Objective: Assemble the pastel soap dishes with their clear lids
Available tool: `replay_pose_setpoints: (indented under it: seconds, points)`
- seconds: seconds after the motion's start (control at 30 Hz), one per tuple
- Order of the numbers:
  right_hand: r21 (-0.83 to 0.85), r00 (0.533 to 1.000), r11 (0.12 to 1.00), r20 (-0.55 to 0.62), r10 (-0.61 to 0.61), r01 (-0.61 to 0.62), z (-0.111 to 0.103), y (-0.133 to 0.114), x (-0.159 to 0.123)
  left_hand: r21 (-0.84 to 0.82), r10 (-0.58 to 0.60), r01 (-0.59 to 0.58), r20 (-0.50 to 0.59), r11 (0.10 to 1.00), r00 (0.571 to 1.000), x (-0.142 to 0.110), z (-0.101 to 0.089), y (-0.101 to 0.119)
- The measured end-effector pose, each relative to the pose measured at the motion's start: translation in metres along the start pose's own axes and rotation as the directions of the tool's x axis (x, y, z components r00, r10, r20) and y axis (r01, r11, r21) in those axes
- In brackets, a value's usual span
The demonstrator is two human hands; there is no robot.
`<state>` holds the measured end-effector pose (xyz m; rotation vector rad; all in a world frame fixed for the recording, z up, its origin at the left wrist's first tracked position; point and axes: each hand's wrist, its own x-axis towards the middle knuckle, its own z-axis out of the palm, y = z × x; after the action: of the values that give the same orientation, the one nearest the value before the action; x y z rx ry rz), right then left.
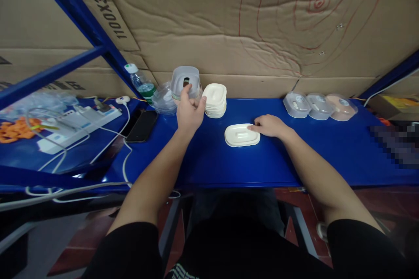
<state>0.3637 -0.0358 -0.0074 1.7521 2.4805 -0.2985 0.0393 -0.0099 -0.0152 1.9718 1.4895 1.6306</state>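
Note:
My left hand (pixel 190 111) reaches to the back of the blue table (pixel 209 161) and grips a clear plastic cover (pixel 186 82), the top one of a stack. Right beside it stands a stack of cream trays (pixel 214 100). One cream tray (pixel 242 135) lies alone in the middle of the table. My right hand (pixel 270 125) rests on that tray's right edge, fingers curled down onto it.
A water bottle (pixel 141 83) and a black phone (pixel 142 125) sit left of the stacks. A white power strip with cables (pixel 78 124) and orange pieces (pixel 15 130) lie far left. Three covered packs (pixel 319 105) stand at the back right. Cardboard (pixel 245 22) walls the back.

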Motion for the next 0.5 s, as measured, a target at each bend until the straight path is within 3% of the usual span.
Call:
replay_pose_setpoints:
  seconds: [0.1,0.23,0.5]
  points:
    - [-0.003,1.0,1.0,-0.008,-0.004,0.004,0.001,0.001,0.001,-0.055,-0.088,0.085,-0.061,0.995,0.994,0.005,0.004,-0.011]
    - [0.001,1.0,1.0,-0.004,-0.009,0.009,0.002,0.003,0.002,-0.083,-0.155,0.151,-0.048,0.985,0.987,0.008,0.005,-0.016]
    - [0.01,1.0,1.0,-0.016,-0.02,0.02,0.004,0.004,0.002,-0.162,-0.066,0.047,-0.112,0.986,0.992,0.007,0.003,-0.007]
